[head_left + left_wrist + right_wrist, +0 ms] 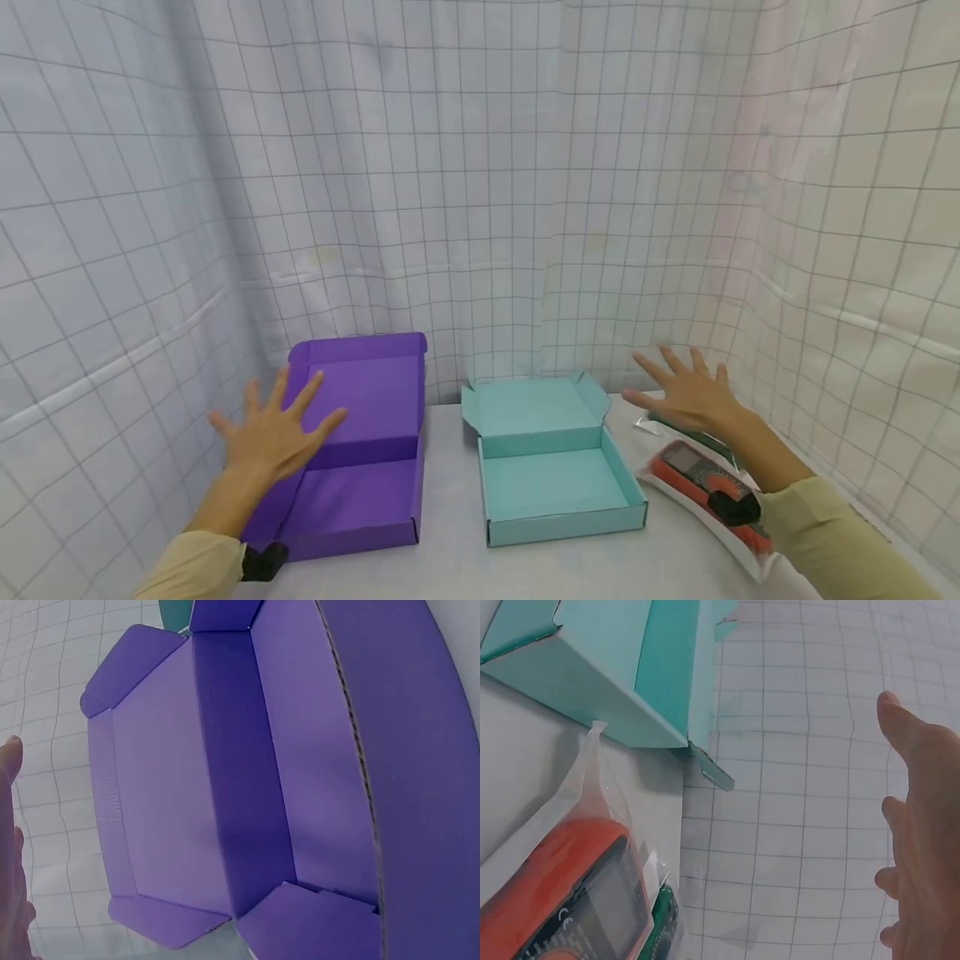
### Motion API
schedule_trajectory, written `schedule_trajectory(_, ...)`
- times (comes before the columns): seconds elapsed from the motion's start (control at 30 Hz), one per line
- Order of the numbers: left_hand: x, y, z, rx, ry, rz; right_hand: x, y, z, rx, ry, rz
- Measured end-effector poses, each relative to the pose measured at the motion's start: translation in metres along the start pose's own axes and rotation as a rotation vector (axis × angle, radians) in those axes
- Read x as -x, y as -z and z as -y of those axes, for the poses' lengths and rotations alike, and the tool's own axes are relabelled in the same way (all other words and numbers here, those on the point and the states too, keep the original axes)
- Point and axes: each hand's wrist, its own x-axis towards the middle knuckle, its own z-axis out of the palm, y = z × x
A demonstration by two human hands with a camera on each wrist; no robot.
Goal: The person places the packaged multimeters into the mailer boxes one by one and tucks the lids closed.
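Observation:
My left hand (pixel 270 437), fingers spread wide, hovers over the left side of a purple cardboard box (pixel 352 504) whose lid stands raised at the back. Inside, the purple box (pixel 315 750) is bare in the left wrist view. My right hand (pixel 690 396) is also spread, held above the right end of the table with nothing in it. Below it lies a red and black multimeter (pixel 705 479) in a clear plastic bag, seen closer as the multimeter (pixel 577 900) in the right wrist view. Beside that sits a green item (pixel 701 437) in clear wrapping, partly hidden by my right arm.
A smaller teal cardboard box (pixel 555 487) with its lid folded back stands between the purple box and the multimeter. White cloth (pixel 495 183) with a grid pattern hangs behind and on both sides of the white table (pixel 450 533).

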Motion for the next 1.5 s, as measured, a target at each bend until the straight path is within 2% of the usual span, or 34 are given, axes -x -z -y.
schedule_trajectory(0.2, 0.013, 0.001, 0.013, 0.019, 0.025, 0.024, 0.001, -0.008, -0.017, -0.015, 0.013, -0.023)
schedule_trajectory(0.47, 0.032, -0.001, 0.033, 0.162, 0.076, 0.193, 0.005, -0.022, -0.051, -0.067, 0.044, -0.011)
schedule_trajectory(0.57, 0.039, -0.004, 0.042, 0.207, 0.071, 0.224, 0.009, -0.028, -0.063, -0.095, 0.052, -0.007)
schedule_trajectory(0.67, 0.046, -0.008, 0.048, 0.295, 0.043, 0.220, 0.012, -0.034, -0.075, -0.144, 0.069, -0.014)
schedule_trajectory(0.77, 0.053, -0.013, 0.054, 0.425, 0.013, 0.217, 0.015, -0.040, -0.086, -0.200, 0.090, -0.022)
schedule_trajectory(0.83, 0.057, -0.014, 0.058, 0.519, 0.024, 0.244, 0.016, -0.043, -0.092, -0.245, 0.102, -0.022)
schedule_trajectory(0.97, 0.069, -0.017, 0.066, 0.652, 0.101, 0.337, 0.020, -0.049, -0.104, -0.306, 0.081, 0.016)
schedule_trajectory(1.07, 0.077, -0.021, 0.071, 0.714, 0.146, 0.398, 0.027, -0.052, -0.114, -0.327, 0.040, 0.063)
schedule_trajectory(1.3, 0.089, -0.031, 0.079, 0.836, 0.143, 0.420, 0.042, -0.066, -0.134, -0.360, -0.037, 0.144)
schedule_trajectory(1.5, 0.094, -0.036, 0.089, 0.997, 0.129, 0.492, 0.048, -0.075, -0.147, -0.366, -0.079, 0.235)
